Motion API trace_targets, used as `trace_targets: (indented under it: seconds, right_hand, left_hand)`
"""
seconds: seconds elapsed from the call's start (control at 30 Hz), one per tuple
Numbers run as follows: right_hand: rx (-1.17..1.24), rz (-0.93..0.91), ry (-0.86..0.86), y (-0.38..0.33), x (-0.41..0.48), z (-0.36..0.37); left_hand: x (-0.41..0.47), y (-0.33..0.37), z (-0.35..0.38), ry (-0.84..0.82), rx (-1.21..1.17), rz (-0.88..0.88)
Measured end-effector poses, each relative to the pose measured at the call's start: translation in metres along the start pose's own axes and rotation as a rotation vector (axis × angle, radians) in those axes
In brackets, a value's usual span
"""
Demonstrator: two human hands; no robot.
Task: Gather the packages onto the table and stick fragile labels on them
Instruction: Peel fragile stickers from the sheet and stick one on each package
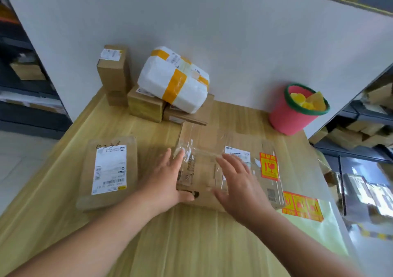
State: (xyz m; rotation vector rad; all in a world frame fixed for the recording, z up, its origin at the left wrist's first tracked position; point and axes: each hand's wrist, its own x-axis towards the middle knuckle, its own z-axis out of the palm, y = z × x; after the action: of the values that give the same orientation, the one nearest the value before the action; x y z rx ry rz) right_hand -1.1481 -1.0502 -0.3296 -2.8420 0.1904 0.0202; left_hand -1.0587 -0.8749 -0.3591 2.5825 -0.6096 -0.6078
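Hands flanked the taped box mid-table: left hand flat on its left edge, right hand spread over its right. Both grips wide, holding nothing. Label sheet lay right, nearer my right hand.

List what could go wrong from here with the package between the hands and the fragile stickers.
1. The left hand and right hand press the sides of the glossy taped box; it may slip.
2. The sticker sheet lies near the table's right edge; a sweep of the right arm might knock it off.
3. The white parcel sits tilted on the stacked boxes and could topple.
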Motion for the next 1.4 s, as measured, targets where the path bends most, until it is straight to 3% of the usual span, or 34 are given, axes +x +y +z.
trace_targets:
  seconds: [0.1, 0.2, 0.37, 1.03, 1.4]
  right_hand:
    - [-0.129, 0.19, -0.048, 0.041, -0.017, 0.0]
    - [-0.099, 0.359, -0.057, 0.071, -0.031, 0.006]
    - [-0.036, 0.448, -0.05, 0.101, -0.034, 0.011]
    - [-0.049, 0.45, 0.034, 0.198, 0.019, -0.011]
    - [-0.114, 0.378, 0.022, 0.253, 0.107, -0.025]
  left_hand:
    - [0.01, 0.01, 0.011, -0.003, 0.041, -0.016]
    - [0.018, 0.02, 0.018, 0.038, 0.068, -0.033]
    - [0.033, 0.035, 0.029, 0.051, -0.003, -0.034]
    - [0.13, 0.11, 0.033, 0.108, 0.053, 0.042]
    - [0.197, 0.126, 0.028, 0.204, 0.4, 0.121]
